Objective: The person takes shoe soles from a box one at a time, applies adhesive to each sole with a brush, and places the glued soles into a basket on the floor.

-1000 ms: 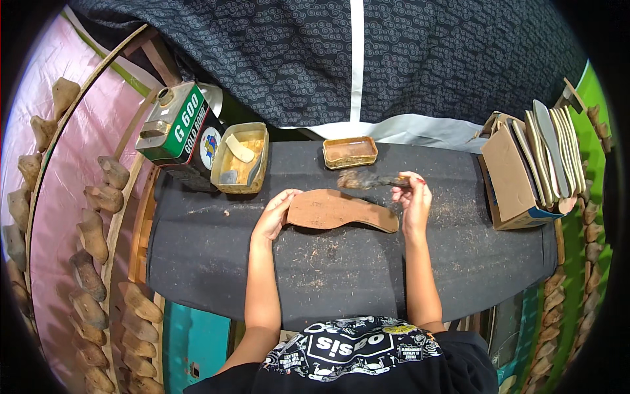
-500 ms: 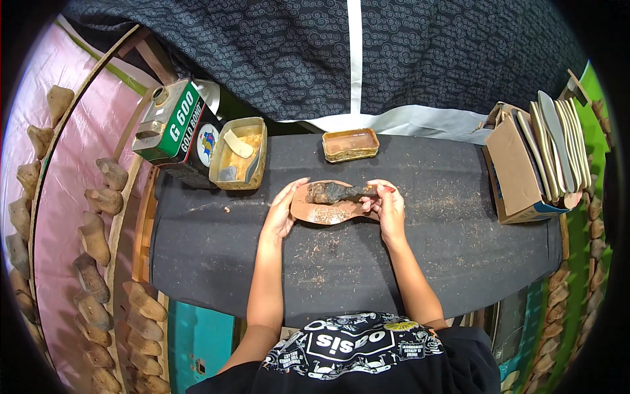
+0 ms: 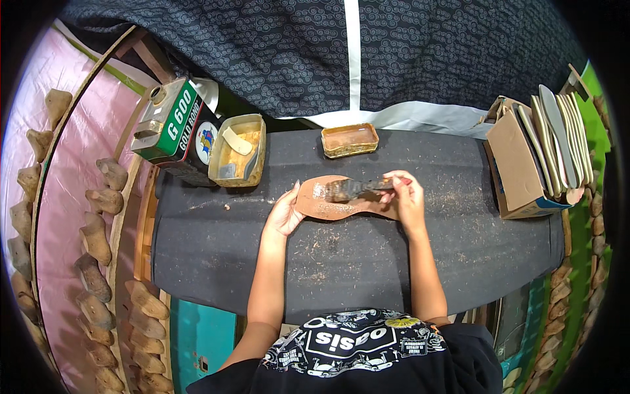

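Observation:
A brown shoe sole [image 3: 331, 209] is held level above the dark tabletop, its broad end toward my left. My left hand [image 3: 283, 213] grips that end by its edge. A brush [image 3: 361, 190], its bristles dark and caked, lies across the sole's upper face in the grip of my right hand [image 3: 408, 200]. The bristles are smeared by motion. Around the bristle end the sole has a shiny, wet-looking patch. Beyond the hands stands a small rectangular tin [image 3: 350, 151] with brownish contents. The narrow end of the sole reaches under my right hand and is partly hidden.
At the back left stand a green and black metal can [image 3: 167, 141] and a pale open container [image 3: 216, 144] holding scraps. A cardboard box [image 3: 522, 174] of upright soles [image 3: 558, 138] is at the right. Crumbs litter the dark cloth [image 3: 341, 262]. Shoe lasts [image 3: 95, 236] line side racks.
My right hand has moved right with the brush, drawing its bristles along the sole from the broad end. More of the broad end now shows. My left hand keeps its hold.

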`<action>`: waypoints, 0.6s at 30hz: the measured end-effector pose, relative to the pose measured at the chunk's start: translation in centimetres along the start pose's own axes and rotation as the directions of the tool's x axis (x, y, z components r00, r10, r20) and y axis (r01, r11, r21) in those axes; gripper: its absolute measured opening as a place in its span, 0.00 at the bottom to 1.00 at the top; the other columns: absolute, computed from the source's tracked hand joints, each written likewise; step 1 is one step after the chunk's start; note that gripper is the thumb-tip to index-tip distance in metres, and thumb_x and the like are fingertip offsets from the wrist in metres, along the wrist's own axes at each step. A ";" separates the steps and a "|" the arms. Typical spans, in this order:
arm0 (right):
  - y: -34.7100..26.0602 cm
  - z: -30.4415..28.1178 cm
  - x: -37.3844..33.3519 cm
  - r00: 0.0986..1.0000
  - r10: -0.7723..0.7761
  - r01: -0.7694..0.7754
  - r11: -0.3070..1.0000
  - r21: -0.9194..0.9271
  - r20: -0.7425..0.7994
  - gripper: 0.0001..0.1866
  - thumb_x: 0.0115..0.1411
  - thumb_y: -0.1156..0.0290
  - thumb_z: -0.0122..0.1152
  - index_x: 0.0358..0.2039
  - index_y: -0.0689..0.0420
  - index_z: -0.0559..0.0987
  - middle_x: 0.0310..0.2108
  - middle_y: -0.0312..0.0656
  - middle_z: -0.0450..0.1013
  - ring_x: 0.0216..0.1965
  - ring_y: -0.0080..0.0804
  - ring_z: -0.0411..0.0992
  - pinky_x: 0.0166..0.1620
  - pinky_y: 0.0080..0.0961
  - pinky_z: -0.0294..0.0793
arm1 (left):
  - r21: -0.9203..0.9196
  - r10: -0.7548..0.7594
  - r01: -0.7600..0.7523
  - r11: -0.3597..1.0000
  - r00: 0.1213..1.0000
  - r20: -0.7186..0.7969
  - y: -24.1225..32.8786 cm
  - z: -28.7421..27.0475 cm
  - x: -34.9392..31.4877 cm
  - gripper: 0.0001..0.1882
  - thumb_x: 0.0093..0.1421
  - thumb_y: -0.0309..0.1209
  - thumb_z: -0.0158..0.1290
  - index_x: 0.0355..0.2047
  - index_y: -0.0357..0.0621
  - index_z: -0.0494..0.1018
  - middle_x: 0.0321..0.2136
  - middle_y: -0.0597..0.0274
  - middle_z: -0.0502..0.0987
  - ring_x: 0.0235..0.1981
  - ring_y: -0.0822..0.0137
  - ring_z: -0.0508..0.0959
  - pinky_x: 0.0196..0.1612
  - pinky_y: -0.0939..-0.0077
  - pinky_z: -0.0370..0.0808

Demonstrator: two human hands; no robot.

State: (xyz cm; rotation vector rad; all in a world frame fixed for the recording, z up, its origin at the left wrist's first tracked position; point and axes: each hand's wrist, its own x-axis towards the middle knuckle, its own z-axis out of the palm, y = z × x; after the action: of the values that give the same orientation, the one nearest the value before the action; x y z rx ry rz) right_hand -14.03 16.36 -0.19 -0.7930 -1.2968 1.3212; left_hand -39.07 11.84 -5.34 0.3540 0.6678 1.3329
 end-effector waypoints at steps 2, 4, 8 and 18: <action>-0.2 -1.7 0.3 1.000 -0.010 0.010 1.000 0.014 -0.013 0.08 0.55 0.71 0.44 0.30 0.61 0.70 0.18 0.36 0.68 0.16 0.16 0.64 0.20 0.11 0.64 | 0.007 0.000 0.000 1.000 1.000 -0.003 0.1 -0.2 0.0 0.16 0.58 0.37 0.37 0.38 0.36 0.65 0.35 0.56 0.72 0.36 0.66 0.73 0.38 0.72 0.72; -1.0 -3.3 0.5 0.996 -0.067 0.062 0.994 -0.093 -0.051 0.08 0.54 0.72 0.44 0.28 0.62 0.71 0.18 0.37 0.68 0.15 0.17 0.64 0.19 0.11 0.64 | 0.011 0.002 -0.002 1.000 1.000 -0.008 0.1 -0.4 0.0 0.16 0.58 0.36 0.37 0.38 0.36 0.65 0.35 0.56 0.72 0.36 0.66 0.73 0.38 0.72 0.72; -1.5 -5.3 0.5 0.988 -0.097 0.082 0.989 -0.124 -0.124 0.09 0.54 0.72 0.43 0.26 0.61 0.71 0.17 0.36 0.67 0.14 0.17 0.63 0.19 0.11 0.63 | -0.004 0.000 0.001 1.000 1.000 0.006 0.1 -0.2 0.0 0.16 0.58 0.36 0.37 0.38 0.36 0.65 0.35 0.56 0.72 0.36 0.66 0.73 0.38 0.71 0.72; -0.2 1.1 -0.4 0.999 0.037 -0.041 0.990 0.131 0.027 0.11 0.56 0.67 0.45 0.32 0.61 0.70 0.21 0.37 0.69 0.19 0.17 0.67 0.21 0.10 0.64 | -0.006 0.005 -0.005 1.000 1.000 0.028 0.3 0.1 -0.1 0.16 0.58 0.36 0.37 0.39 0.36 0.65 0.35 0.56 0.72 0.36 0.66 0.73 0.37 0.72 0.72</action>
State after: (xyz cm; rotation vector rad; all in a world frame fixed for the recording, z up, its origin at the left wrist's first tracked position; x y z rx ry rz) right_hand -14.97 15.66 0.18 -0.7149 -1.2050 1.4364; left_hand -39.24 11.80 -5.07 0.3696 0.6401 1.3322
